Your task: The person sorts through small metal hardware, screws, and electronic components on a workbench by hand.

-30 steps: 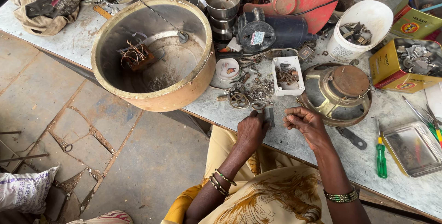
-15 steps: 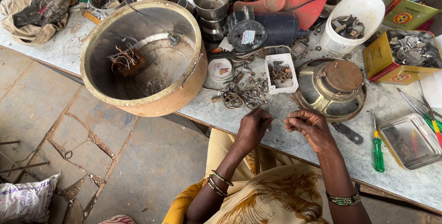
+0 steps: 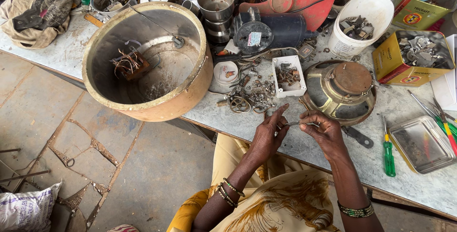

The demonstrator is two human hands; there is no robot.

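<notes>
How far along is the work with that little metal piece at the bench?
Done, by the look of it: a brass-coloured round housing sits on the bench with loose hardware spread beside it. In hand: the left hand and right hand pinch a small thin metal part between them. Left: the green screwdriver lies untouched, and the big drum lies open.

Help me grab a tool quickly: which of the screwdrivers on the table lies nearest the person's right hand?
The green-handled screwdriver lying alone, between the right hand and the square metal tray. The other screwdrivers lie farther off, past that tray's far corner.
</notes>
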